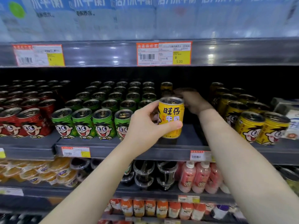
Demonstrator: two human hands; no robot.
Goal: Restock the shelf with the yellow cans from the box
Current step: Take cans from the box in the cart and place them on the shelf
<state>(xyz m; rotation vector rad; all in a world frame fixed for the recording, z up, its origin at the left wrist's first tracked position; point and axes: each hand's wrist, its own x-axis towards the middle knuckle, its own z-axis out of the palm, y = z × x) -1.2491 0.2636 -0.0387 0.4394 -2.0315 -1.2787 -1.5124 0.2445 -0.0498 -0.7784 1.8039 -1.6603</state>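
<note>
Your left grip (145, 126) is curled round a yellow can (172, 115), thumb across its lower front and fingers round the far side. It holds the can upright at the bare strip of the shelf (191, 138), between the green cans (100, 113) and the stocked yellow cans (249, 122) on the right. Your right grip (194, 101) reaches deeper into that same gap, in shadow just beside a rear yellow can (166, 87), and you cannot tell whether its fingers are spread or closed on anything; red cans (29, 117) stand further left on the same level.
</note>
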